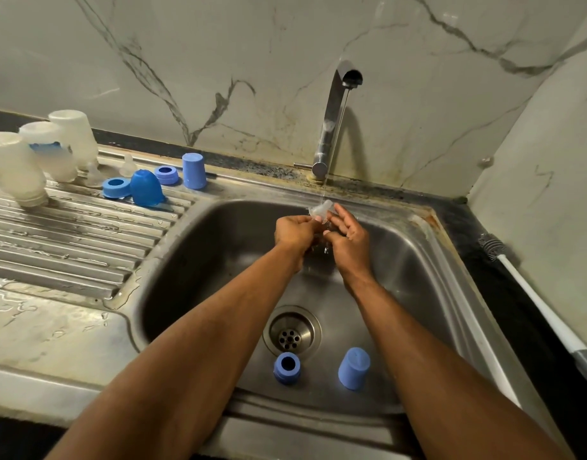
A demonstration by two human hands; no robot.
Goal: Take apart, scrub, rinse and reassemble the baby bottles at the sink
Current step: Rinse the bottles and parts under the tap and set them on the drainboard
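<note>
Under the tap (338,104), left hand (293,232) and right hand (346,234) pinching clear teat (322,209) (wet)

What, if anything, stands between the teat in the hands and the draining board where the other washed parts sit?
Nothing visible. The teat is held under the tap's stream by the left hand and right hand. Between it and the draining board lies only the sink rim; the blue parts stand further back.
</note>
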